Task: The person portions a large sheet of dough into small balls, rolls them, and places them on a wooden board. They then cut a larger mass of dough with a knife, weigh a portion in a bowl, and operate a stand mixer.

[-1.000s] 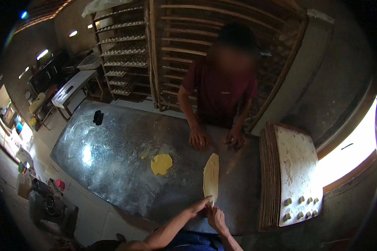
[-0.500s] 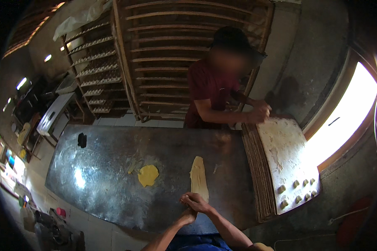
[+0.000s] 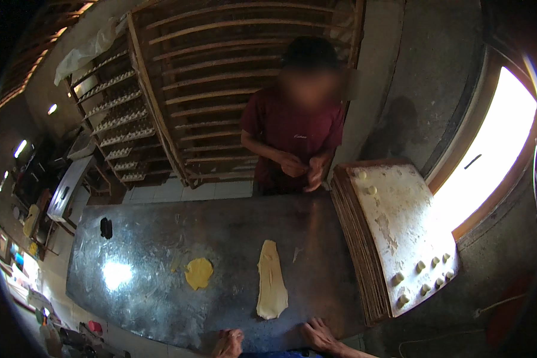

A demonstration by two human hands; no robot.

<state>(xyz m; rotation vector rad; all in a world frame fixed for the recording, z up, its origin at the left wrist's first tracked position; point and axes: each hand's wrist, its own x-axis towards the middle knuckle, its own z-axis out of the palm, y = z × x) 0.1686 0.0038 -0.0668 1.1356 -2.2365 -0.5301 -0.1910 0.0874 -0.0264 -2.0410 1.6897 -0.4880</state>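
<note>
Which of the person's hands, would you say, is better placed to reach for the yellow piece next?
Probably the left hand: at the near edge of the table, it is closer to the yellow piece. The right hand is farther off, with the pale dough strip lying between.

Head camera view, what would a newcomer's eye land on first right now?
Probably the glaring bright window at the right. Next, the long, pale dough-like strip lying near the middle of the dark metal table, with a flat yellow patch to its left. Across the table stands a person in a dark red shirt.
</note>
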